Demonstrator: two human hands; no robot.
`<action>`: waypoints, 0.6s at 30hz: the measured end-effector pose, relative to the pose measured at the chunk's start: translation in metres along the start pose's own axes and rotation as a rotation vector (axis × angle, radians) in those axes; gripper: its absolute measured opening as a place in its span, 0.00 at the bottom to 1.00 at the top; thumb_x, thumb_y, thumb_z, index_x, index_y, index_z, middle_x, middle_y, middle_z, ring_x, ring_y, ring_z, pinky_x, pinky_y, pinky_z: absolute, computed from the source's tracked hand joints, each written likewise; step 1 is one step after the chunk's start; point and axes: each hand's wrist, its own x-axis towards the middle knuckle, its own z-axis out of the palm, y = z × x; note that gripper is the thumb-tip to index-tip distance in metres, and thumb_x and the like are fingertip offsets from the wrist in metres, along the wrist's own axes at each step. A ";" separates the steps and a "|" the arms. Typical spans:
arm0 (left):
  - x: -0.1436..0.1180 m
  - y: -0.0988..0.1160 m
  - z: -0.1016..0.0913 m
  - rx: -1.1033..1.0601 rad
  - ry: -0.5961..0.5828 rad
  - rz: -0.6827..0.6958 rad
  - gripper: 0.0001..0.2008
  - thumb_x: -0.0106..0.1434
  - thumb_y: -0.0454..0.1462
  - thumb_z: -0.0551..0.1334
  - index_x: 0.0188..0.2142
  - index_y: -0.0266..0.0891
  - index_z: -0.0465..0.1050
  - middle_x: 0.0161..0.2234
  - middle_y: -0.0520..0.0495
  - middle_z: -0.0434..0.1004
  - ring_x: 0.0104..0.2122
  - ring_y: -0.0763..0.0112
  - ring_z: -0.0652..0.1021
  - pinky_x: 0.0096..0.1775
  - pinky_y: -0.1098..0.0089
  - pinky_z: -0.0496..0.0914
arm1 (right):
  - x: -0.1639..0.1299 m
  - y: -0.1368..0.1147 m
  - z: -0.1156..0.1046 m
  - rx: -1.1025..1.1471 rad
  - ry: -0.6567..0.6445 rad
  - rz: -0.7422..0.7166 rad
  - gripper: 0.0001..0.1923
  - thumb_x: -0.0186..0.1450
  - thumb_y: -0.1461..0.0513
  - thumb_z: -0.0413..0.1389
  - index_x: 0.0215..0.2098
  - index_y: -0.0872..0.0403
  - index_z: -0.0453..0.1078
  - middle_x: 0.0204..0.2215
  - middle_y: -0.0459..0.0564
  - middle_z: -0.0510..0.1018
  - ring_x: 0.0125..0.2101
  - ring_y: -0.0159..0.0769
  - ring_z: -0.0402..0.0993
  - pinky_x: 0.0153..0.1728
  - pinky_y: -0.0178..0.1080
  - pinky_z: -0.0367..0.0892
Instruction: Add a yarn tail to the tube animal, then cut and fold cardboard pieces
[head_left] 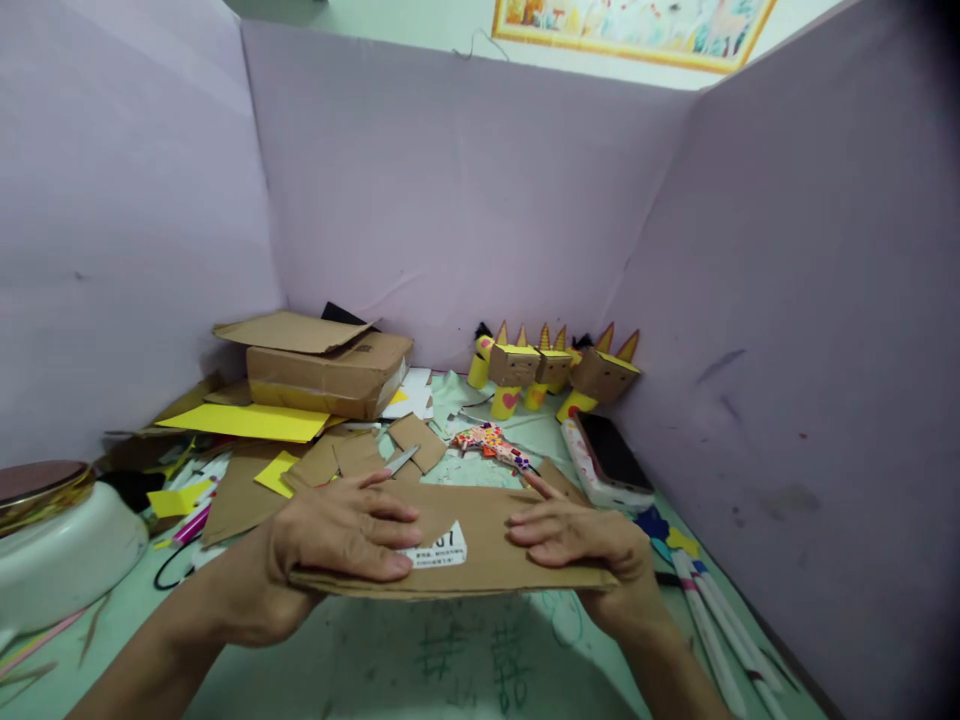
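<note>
A flat piece of brown cardboard (480, 505) with a torn white printed label (442, 548) spans the space between my hands, its near edge looking raised off the table. My left hand (345, 530) grips its left part, fingers spread over the top. My right hand (574, 535) holds the right part in the same way. Both thumbs are hidden, seemingly underneath. Just beyond the cardboard lie a scissor blade (403, 459), small cut cardboard pieces (417, 442) and a colourful patterned object (491, 440), its kind unclear.
A cardboard box (330, 375) and yellow sheet (247, 422) stand back left. Cardboard figures with yellow horns (517, 365) line the back right, near a phone (611, 450). White markers (712, 620) lie right; a white rounded object (67, 550) sits left. Lilac panels (465, 200) enclose the table.
</note>
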 end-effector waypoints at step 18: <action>0.003 -0.010 0.004 0.088 0.108 0.211 0.20 0.61 0.30 0.57 0.49 0.53 0.72 0.51 0.48 0.73 0.53 0.61 0.70 0.56 0.60 0.59 | -0.004 0.012 0.004 0.031 0.172 -0.190 0.06 0.58 0.55 0.60 0.28 0.45 0.78 0.26 0.48 0.82 0.29 0.43 0.78 0.47 0.52 0.65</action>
